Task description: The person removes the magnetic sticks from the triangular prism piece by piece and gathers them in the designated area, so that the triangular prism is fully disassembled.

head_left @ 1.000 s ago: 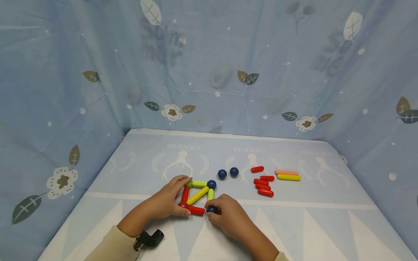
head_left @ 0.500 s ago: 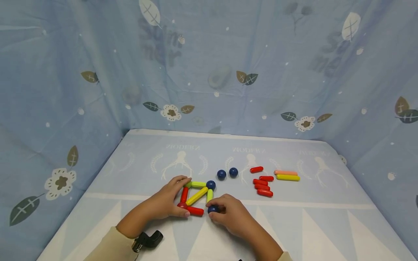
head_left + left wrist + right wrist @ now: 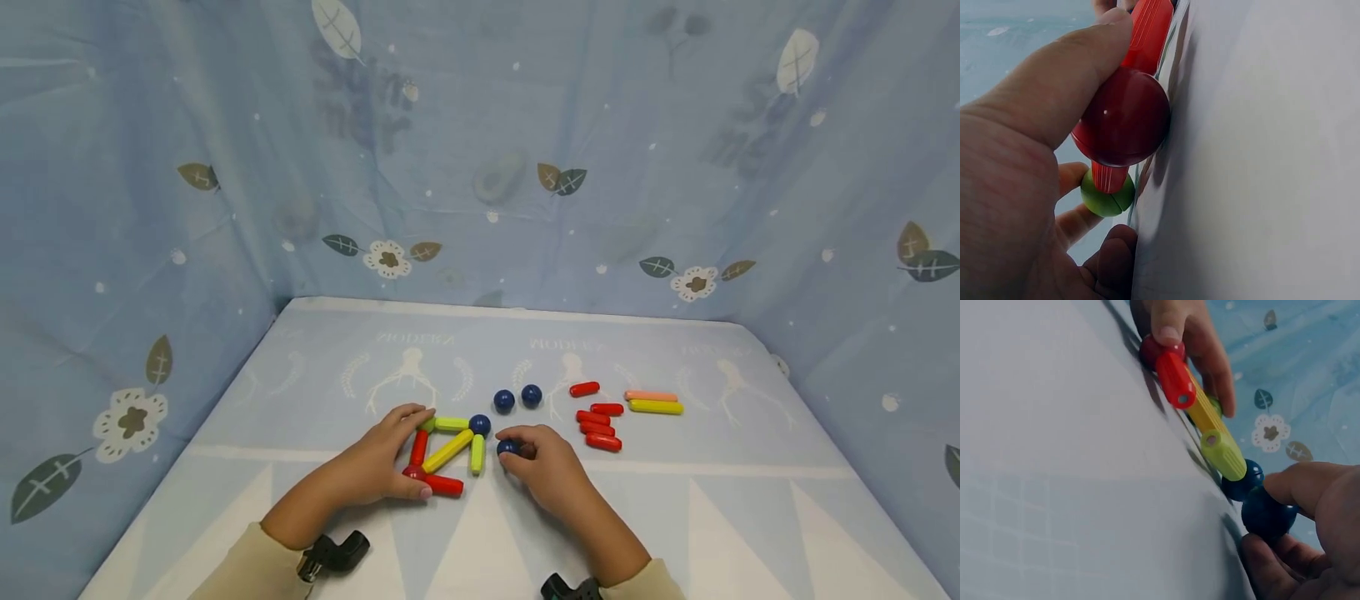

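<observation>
A flat frame of magnetic rods and balls lies on the table, with a red ball (image 3: pixel 1124 117), a green ball (image 3: pixel 1107 195) and a blue ball (image 3: pixel 479 425) at its corners. A yellow rod (image 3: pixel 448 452) crosses it diagonally. One red rod (image 3: pixel 445 485) and one lime rod (image 3: pixel 477 455) each have a free end. My left hand (image 3: pixel 375 460) grips the frame's left side, thumb at the red ball and fingers round the green one. Just right of the frame, my right hand (image 3: pixel 551 468) pinches a loose blue ball (image 3: pixel 1268 512) between thumb and fingers.
Two more blue balls (image 3: pixel 517 398) sit behind the frame. To the right lie several short red rods (image 3: pixel 597 423), with a long yellow rod (image 3: pixel 656 407) and a pink rod (image 3: pixel 651 396) beyond. A patterned blue cloth (image 3: pixel 480 167) hangs round the table's back and sides.
My right hand has drawn the blue ball away from near the red and lime rods' free ends, back and to the right. My left hand keeps its grip on the frame.
</observation>
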{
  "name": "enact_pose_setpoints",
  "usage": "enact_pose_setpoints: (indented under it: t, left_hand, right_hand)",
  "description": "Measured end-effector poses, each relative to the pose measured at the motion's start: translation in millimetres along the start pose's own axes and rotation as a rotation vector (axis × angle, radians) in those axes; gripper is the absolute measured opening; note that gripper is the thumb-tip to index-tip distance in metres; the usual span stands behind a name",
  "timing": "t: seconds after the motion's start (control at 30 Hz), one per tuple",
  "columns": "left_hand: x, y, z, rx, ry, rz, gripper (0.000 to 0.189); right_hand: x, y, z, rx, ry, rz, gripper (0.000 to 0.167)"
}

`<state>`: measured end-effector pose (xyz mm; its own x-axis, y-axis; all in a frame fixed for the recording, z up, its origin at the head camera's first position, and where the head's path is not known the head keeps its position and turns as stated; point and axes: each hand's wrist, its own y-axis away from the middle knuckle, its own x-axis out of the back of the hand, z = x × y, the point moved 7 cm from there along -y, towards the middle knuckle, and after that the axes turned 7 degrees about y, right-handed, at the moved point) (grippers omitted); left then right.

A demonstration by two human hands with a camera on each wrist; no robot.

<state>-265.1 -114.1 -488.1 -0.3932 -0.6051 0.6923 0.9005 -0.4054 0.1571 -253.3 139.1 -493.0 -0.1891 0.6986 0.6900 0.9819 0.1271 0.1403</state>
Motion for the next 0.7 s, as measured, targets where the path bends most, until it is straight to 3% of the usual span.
enact_pose_setpoints:
  t: [0.4, 0.7]
  left_hand:
    - [0.5, -0.1, -3.7, 0.002, 0.003, 0.001, 0.115]
    - [-0.7, -2.0, -1.9, 0.01, -0.008, 0.0, 0.115]
  right_hand:
    - [10.9, -27.1, 6.6, -0.157, -0.096, 0.19, 0.036]
    - [16.0, -32.2, 8.8, -0.135, -0.041, 0.25, 0.037]
